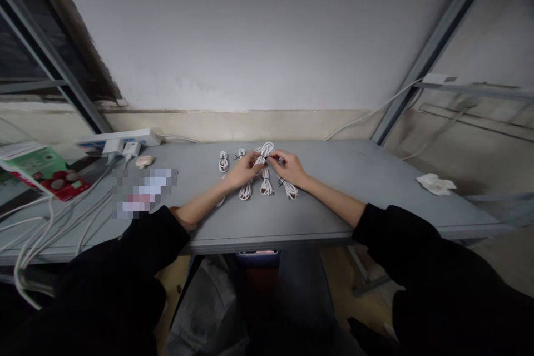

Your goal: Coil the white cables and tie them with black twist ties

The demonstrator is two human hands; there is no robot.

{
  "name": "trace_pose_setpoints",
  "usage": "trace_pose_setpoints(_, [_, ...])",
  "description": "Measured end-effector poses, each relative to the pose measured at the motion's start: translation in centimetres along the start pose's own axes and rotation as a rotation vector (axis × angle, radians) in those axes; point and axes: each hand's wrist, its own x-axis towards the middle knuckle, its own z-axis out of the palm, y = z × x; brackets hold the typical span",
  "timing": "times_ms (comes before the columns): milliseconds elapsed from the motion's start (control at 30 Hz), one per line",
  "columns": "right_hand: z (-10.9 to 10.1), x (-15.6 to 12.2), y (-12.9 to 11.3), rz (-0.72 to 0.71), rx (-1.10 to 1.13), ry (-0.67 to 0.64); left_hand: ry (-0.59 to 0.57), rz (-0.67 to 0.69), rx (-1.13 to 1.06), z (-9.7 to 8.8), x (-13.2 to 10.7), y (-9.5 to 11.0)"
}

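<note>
A coiled white cable (266, 149) is lifted just above the desk, bound at its middle by a thin black tie. My left hand (242, 171) has its fingers closed around the coil's lower left side. From the right, my right hand (289, 167) pinches at the tie with thumb and forefinger. Several similar tied cables lie around my hands: one at the left (223, 161), one behind my left hand (241, 153), and a front row with a left bundle (245, 192), a middle bundle (266, 183) and a right bundle (289, 189). My left hand and forearm partly cover some of them.
On the grey desk (334, 200), a power strip (144, 137) with plugged-in chargers stands at the back left. Near it are a blurred-out flat object (146, 193), loose white cords (54, 228) and a green-red box (41, 169). A crumpled tissue (436, 184) lies far right.
</note>
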Motion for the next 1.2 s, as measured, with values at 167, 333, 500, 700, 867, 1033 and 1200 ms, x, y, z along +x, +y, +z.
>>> trace_pose_setpoints(167, [-0.1,0.1,-0.2,-0.013,0.037,0.0,0.07,0.171,0.268,0.0,-0.5,0.2])
trace_pose_setpoints(333, [-0.3,0.1,-0.1,-0.049,0.071,0.025,0.121,0.254,0.397,0.2,-1.2,1.5])
trace_pose_setpoints(500, [-0.2,0.1,-0.1,-0.069,0.067,0.06,0.157,0.229,0.397,0.4,-1.5,2.5])
trace_pose_setpoints(700, [-0.4,0.2,-0.1,-0.022,-0.009,0.08,0.177,0.173,0.3,0.5,-1.2,2.1])
trace_pose_setpoints(867, [-0.7,0.3,-0.3,-0.098,-0.062,0.072,0.172,0.175,0.318,0.4,-1.2,1.8])
trace_pose_setpoints(1033, [-1.2,0.5,-0.2,-0.202,-0.131,0.067,0.193,0.165,0.331,0.4,-1.2,2.0])
trace_pose_setpoints(1200, [-1.4,0.5,-0.2,-0.151,-0.173,0.061,0.188,0.176,0.394,0.2,-1.1,1.8])
